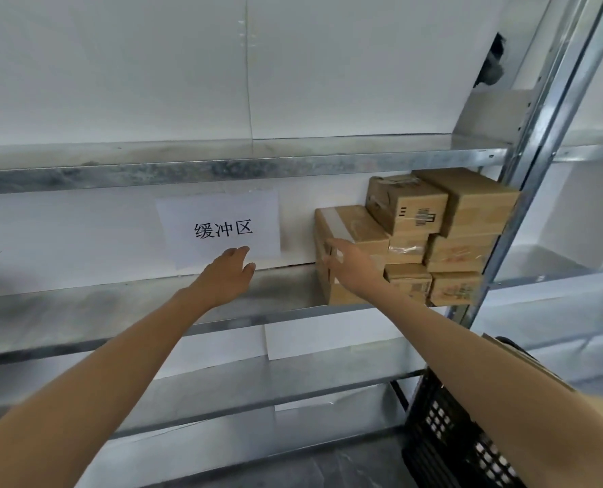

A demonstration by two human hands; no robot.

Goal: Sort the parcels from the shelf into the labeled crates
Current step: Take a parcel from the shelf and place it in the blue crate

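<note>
White wall panels back a galvanised metal shelf, and a paper sign with three printed characters is fixed to the wall above its middle level. From the head view we see the cardboard parcels stacked at the right end of that level, against the upright post. The largest box sits at the stack's left side.

Our left hand hovers over the bare shelf in front of the sign, fingers straight and close together, thumb spread, holding nothing. Our right hand reaches to the largest box, fingers extended and laid against its near face. We cannot tell how firmly they press.

Low on the right, a black perforated crate stands beside the shelf, partly hidden behind our right forearm.
</note>
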